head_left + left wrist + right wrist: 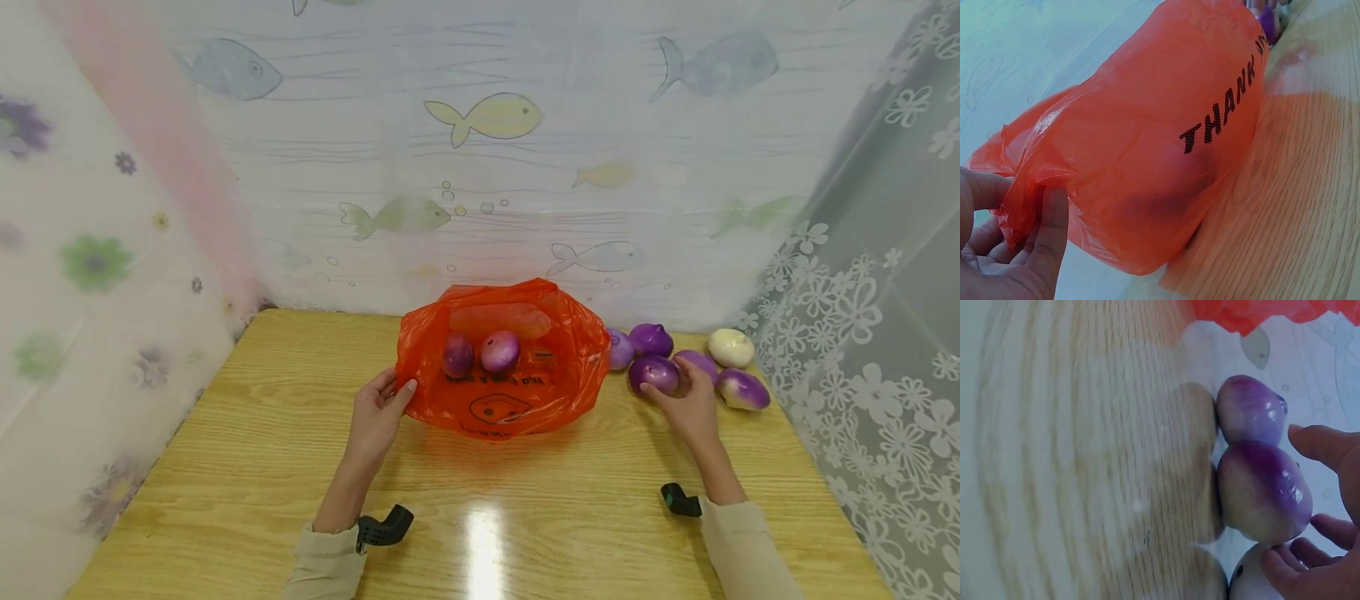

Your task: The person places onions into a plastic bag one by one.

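An orange-red plastic bag (498, 408) with black print lies with its mouth spread, and two purple onions (500, 352) show inside it. My left hand (378, 412) pinches the bag's left rim between thumb and fingers; the left wrist view shows the plastic bunched in this hand (1019, 250). On the right, my right hand (692, 404) reaches over a dark purple onion (652, 375). The right wrist view has the thumb and fingers of this hand (1335, 506) spread around a purple-and-white onion (1265, 490), with a gap at the thumb; finger contact is unclear.
More onions cluster at the table's back right: a lilac one (619, 350) beside the bag, a purple one (651, 340), a white one (731, 348) and a purple-white one (743, 390). Patterned curtains (480, 167) border the wooden table (247, 467) behind and at both sides.
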Motion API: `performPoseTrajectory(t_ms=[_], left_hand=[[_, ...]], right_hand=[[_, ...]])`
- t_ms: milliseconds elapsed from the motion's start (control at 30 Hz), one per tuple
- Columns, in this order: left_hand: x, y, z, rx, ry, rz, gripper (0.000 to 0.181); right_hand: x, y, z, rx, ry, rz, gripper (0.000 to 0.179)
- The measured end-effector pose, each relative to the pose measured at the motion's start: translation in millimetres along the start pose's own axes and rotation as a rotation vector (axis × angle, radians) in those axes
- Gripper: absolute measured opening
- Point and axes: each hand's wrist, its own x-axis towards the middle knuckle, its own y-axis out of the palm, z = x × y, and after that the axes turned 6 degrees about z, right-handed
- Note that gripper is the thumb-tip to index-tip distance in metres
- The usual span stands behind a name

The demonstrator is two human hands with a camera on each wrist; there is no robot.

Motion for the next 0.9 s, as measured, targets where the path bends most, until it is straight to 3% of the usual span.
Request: performPoseTrajectory(t_ms=[367,900], left_hand=[[0.0,-3.3,0.9,0.006,-0.012,-0.006,0.042],[0.4,-3.5,0.1,0.016,-0.017,-0.012,0.042]], right_hand=[[7.8,2.2,-6.6,-0.033,0.064,0.097,0.098],[9.0,3.0,-6.9,-0.002,0.1,0.128,0.097]])
